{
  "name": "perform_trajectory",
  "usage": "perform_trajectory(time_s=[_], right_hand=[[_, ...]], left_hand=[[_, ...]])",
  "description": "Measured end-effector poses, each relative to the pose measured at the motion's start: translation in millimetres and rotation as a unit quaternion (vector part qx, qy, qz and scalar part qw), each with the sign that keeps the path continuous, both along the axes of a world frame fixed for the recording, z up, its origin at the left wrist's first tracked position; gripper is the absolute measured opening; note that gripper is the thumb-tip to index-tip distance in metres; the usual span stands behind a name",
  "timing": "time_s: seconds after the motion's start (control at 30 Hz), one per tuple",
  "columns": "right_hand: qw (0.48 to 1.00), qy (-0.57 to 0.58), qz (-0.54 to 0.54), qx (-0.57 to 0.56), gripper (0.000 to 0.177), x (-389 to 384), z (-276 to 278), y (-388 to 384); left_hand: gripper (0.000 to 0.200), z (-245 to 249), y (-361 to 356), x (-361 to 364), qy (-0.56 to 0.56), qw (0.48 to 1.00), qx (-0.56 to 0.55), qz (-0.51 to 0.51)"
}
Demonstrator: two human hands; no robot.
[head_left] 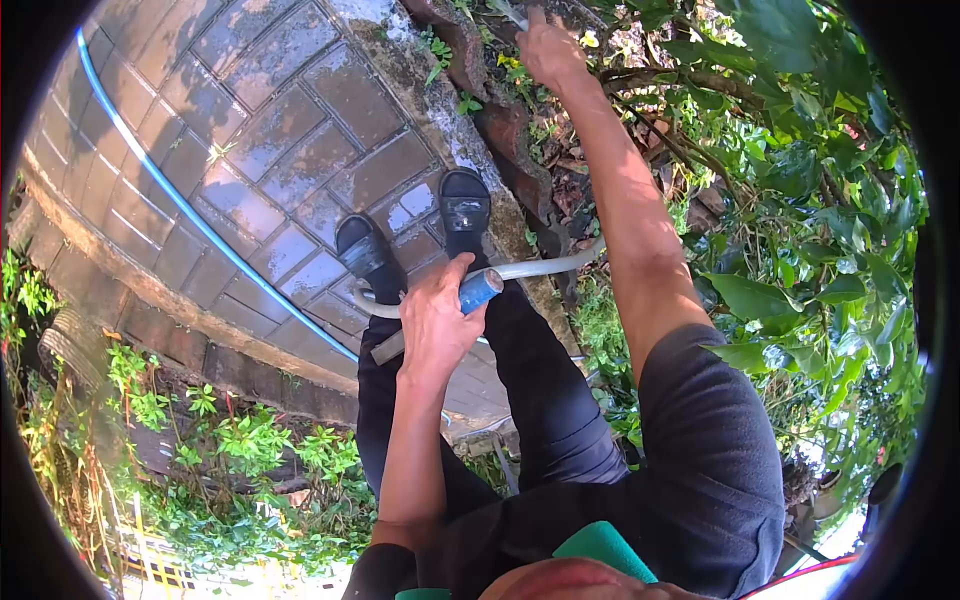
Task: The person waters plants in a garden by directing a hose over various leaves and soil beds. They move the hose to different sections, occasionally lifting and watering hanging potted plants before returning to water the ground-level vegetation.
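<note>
My left hand (440,315) is closed around a short rod with a blue cylindrical end (481,290). A flat grey piece (387,348) sticks out on the other side of that hand; its kind I cannot make out. A pale hose (545,266) passes right by the left hand and curves across my legs. Stretched far forward, my right hand (552,52) is closed at the planted border, and a thin pale object (510,14) shows at its fingers, partly cut off by the view's edge.
Wet paving bricks (300,130) lie under my black sandals (466,205). A blue hose (185,205) runs across them. Wavy edging tiles (515,150) border the soil on the right, below leafy branches (790,200). Low plants (255,440) grow beyond the left kerb.
</note>
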State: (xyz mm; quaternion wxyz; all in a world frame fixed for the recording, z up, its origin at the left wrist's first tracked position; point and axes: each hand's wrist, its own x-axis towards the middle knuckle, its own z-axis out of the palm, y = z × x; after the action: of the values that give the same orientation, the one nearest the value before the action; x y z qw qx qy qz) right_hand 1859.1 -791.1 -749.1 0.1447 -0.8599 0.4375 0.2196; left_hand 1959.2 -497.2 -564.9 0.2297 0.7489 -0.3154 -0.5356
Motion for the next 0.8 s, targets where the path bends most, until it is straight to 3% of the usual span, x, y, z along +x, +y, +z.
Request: perform_trajectory(time_s=[0.03, 0.27, 0.4, 0.43, 0.53, 0.57, 0.63, 0.67, 0.73, 0.8], right_hand=[[0.992, 0.078, -0.085, 0.052, 0.038, -3, -2, 7], [0.982, -0.045, -0.174, 0.064, 0.051, -27, -44, 21], [0.985, 0.058, -0.138, -0.088, 0.046, 1, -68, 11], [0.943, 0.002, -0.085, -0.322, 0.055, -12, -98, 23], [0.96, -0.12, -0.078, -0.239, 0.05, 63, 11, 32], [0.936, -0.251, 0.034, -0.244, 0.024, 74, 11, 36], [0.944, -0.257, 0.188, -0.081, 0.027, 89, -3, 64], [0.952, -0.124, 0.275, -0.058, 0.023, 95, -14, 76], [0.919, 0.043, 0.37, -0.13, 0.025, 100, -35, 84], [0.88, 0.107, 0.422, -0.189, 0.027, 98, -59, 78]], left_hand=[[0.033, 1, -1, 1, 0.007, 1.0, 0.007, -0.003], [0.035, -2, 4, -2, 0.002, 1.0, -0.002, -0.01], [0.031, -2, 8, 2, -0.029, 0.999, -0.005, 0.019], [0.03, -3, 8, 2, -0.039, 0.998, -0.006, 0.053], [0.027, -9, 5, 5, -0.048, 0.989, -0.017, 0.135], [0.026, -8, 4, 8, -0.045, 0.99, -0.009, 0.134], [0.028, -8, 5, 9, -0.046, 0.993, -0.007, 0.11], [0.029, -7, 5, 8, -0.043, 0.994, -0.002, 0.1], [0.032, -6, 4, 7, -0.038, 0.996, 0.01, 0.08], [0.038, -8, 9, 7, -0.032, 0.996, 0.013, 0.078]])
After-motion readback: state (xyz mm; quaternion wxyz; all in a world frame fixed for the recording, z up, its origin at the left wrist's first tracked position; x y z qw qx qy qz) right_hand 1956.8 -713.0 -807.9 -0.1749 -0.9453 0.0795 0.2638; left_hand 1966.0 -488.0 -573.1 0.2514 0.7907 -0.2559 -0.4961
